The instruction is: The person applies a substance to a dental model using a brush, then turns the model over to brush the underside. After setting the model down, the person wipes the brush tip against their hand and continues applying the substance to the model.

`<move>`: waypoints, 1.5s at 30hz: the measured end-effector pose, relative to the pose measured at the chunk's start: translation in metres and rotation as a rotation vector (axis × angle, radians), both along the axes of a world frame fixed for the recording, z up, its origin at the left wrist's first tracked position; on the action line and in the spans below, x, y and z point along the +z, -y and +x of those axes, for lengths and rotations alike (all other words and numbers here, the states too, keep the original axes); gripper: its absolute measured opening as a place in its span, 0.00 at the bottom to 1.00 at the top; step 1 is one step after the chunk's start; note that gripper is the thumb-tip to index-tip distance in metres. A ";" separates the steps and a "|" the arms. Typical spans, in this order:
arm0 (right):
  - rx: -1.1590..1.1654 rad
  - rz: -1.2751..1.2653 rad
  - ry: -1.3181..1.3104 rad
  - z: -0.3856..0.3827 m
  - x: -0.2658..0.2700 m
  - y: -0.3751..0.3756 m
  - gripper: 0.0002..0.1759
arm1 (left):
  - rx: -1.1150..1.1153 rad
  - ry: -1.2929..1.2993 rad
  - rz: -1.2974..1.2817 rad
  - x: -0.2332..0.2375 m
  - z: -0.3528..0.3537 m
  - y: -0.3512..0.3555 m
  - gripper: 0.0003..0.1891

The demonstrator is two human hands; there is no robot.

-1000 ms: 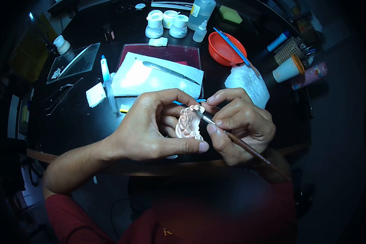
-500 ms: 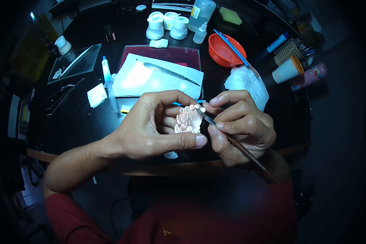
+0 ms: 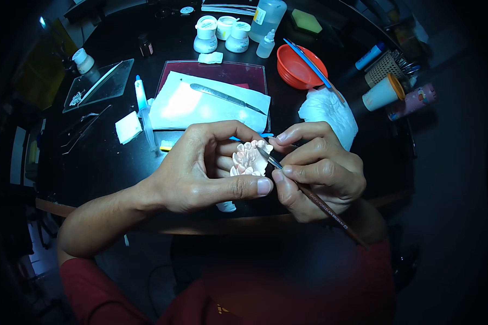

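A pinkish-white dental cast [image 3: 249,159] with a row of teeth rests in my left hand [image 3: 200,170], its fingers curled behind the cast and its thumb along the near side. Between the thumb and fingers of my right hand [image 3: 322,170] is a porcelain brush [image 3: 331,211] with a brown handle and metal ferrule. The dark brush tip is at the teeth on the cast's right side; whether it touches is too small to tell. Beyond my hands, a scalpel [image 3: 228,99] lies on a folded white paper [image 3: 171,111].
An orange-red bowl [image 3: 293,78] with brushes across it stands at back right, beside a crumpled white tissue [image 3: 328,116]. White jars [image 3: 205,40] and a clear bottle [image 3: 267,21] stand behind. On the left are a syringe [image 3: 146,122], tweezers [image 3: 84,130] and a glass slab [image 3: 111,81].
The brush tip has shifted slightly down and left along the teeth. My right hand and the cast have moved a little to the left with it.
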State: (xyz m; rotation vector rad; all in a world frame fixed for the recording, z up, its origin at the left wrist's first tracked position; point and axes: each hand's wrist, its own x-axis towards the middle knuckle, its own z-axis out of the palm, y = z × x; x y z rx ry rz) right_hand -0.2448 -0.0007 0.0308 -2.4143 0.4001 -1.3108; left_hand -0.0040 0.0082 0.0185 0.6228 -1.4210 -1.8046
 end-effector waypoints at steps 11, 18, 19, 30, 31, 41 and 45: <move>0.005 -0.015 -0.043 0.000 0.001 0.000 0.14 | 0.012 -0.004 0.016 0.001 0.000 -0.001 0.28; -0.013 0.035 0.066 0.002 0.000 0.000 0.12 | 0.003 0.151 -0.016 0.008 0.004 0.001 0.33; -0.009 0.039 0.063 0.001 0.000 0.001 0.12 | 0.017 0.124 -0.030 0.008 0.003 0.001 0.31; 0.040 0.065 0.031 -0.006 0.002 -0.001 0.13 | 0.026 -0.069 0.096 0.001 0.005 0.004 0.23; 0.040 0.076 0.036 -0.006 0.001 -0.001 0.13 | 0.020 -0.088 0.141 0.000 0.005 0.005 0.23; 0.067 0.366 0.075 -0.009 0.002 -0.004 0.11 | 0.032 -0.067 0.287 -0.004 0.005 0.009 0.38; 0.096 0.643 0.241 -0.007 0.002 -0.001 0.08 | -0.016 -0.036 0.301 -0.004 0.006 0.007 0.38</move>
